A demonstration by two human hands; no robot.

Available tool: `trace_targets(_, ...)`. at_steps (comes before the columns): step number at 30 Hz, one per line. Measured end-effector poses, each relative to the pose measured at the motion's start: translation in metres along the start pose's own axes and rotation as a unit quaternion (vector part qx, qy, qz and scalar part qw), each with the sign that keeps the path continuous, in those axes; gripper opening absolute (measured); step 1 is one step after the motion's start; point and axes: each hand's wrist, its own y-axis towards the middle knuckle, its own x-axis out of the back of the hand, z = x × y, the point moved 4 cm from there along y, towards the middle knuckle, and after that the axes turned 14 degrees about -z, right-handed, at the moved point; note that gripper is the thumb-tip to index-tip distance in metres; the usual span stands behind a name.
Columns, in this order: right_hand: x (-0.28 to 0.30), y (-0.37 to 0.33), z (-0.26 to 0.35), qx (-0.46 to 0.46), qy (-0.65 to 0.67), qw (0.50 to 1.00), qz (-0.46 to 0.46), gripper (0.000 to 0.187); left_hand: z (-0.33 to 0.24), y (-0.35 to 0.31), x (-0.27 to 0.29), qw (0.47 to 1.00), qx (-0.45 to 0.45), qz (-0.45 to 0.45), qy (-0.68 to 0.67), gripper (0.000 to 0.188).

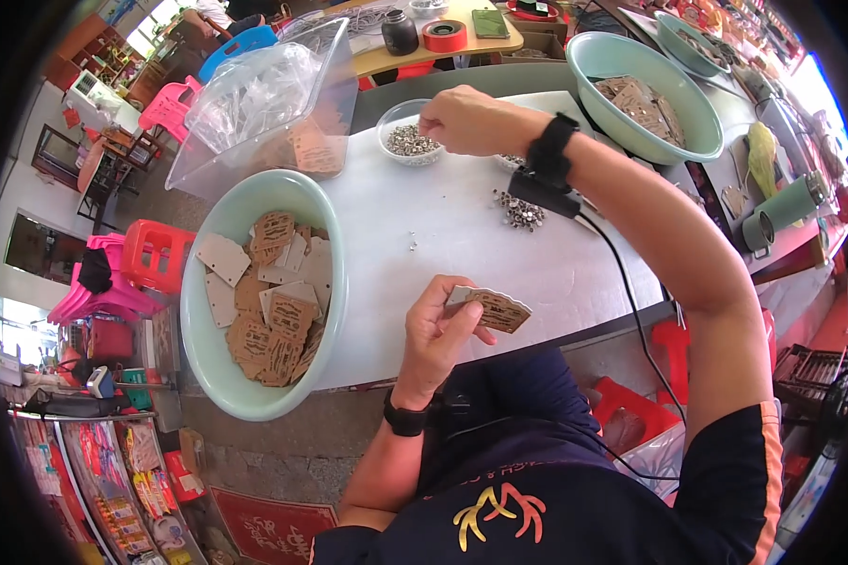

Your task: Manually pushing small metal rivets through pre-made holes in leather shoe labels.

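Note:
My left hand [433,344] grips a small printed cardboard tag [501,311] with a wavy edge, thumb on top, above the near edge of the white work surface. It looks like brown card with a pale piece behind it. My right hand [476,121] is at the right rim of a clear round bowl [411,158] that holds many small shiny metal pieces. Its fingers are bent together; what is between them, if anything, is hidden. A loose pile of metal pieces [520,211] lies under my right wrist, and a few tiny bits [413,241] lie mid-table.
On the left stands a pale green basin [194,330] full of brown and white card tags. Behind it is a clear plastic bin [193,174] with bags. Another green basin [711,122] of tags stands at far right, near a green flask [787,205]. A black cable [631,292] hangs from my right wrist.

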Motion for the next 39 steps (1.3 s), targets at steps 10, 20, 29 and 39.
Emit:
trace_targets(10, -0.038, 0.032, -0.011, 0.072, -0.157, 0.976, -0.131, 0.012, 0.0, -0.001, 0.0, 1.0, 0.02, 0.004, -0.004, 0.019)
trace_targets(20, -0.038, 0.032, -0.011, 0.099, -0.12, 0.988, 0.025, 0.046, 0.0, 0.0, 0.001, 1.0, 0.016, 0.014, 0.008, 0.017)
trace_targets(29, -0.044, 0.032, -0.017, 0.092, -0.112, 0.987, 0.063, 0.034, -0.002, 0.0, -0.001, 1.0, 0.017, 0.012, 0.014, 0.018)
trace_targets(39, -0.023, 0.039, -0.011, 0.14, -0.053, 0.988, -0.022, 0.02, -0.001, 0.0, -0.001, 1.0, 0.014, 0.014, 0.015, 0.017)
